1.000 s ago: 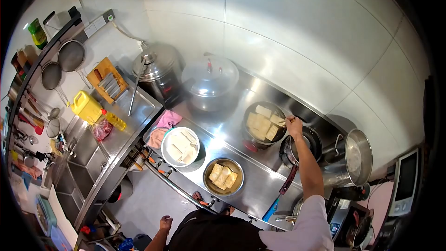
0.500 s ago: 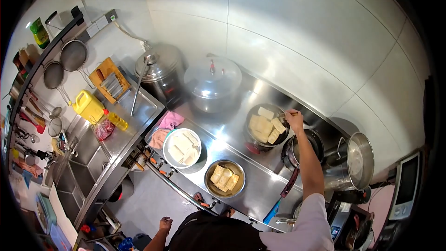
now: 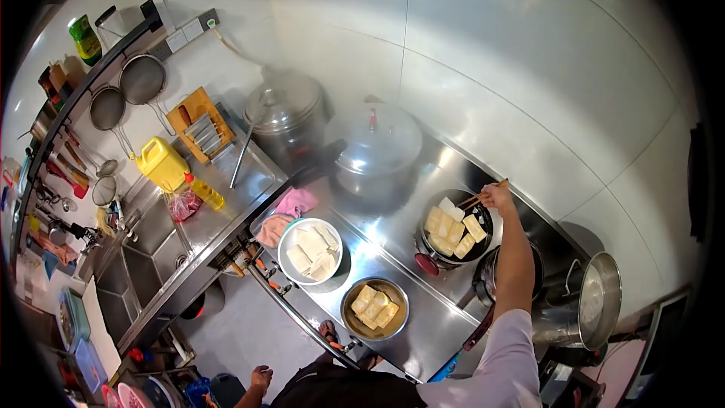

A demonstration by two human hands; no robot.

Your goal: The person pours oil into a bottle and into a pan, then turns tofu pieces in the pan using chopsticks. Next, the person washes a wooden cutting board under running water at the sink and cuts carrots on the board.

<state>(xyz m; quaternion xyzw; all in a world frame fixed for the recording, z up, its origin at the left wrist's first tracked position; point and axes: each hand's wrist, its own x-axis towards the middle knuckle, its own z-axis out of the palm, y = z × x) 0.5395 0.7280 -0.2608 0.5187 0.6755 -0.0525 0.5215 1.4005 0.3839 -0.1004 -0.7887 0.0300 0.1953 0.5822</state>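
Observation:
My right hand [image 3: 496, 195] grips a pair of chopsticks [image 3: 473, 201] over a black frying pan [image 3: 488, 236] on the stove. The chopstick tips are at a pale slice of tofu [image 3: 451, 208], which looks tilted at the pan's far side; whether they pinch it I cannot tell. Several browned tofu slices [image 3: 444, 228] lie in the pan. Low by my body, my left hand [image 3: 261, 378] hangs with curled fingers and no visible object. Nearer me stand a white bucket [image 3: 282, 266] of pale tofu slices and a metal bowl [image 3: 346, 316] of fried ones.
A second pan [image 3: 535, 270] sits right of the frying pan, its handle pointing toward me. A tall steel pot [image 3: 563, 325] stands further right. Steam hangs round two lidded pots [image 3: 377, 136] [image 3: 283, 106] at the back. Left are a sink [image 3: 155, 245] and a yellow jug [image 3: 163, 166].
The view has turned, so everything sits further right and lower. The pale tofu slice at the pan's far side, flat before, now looks tilted beside the chopsticks.

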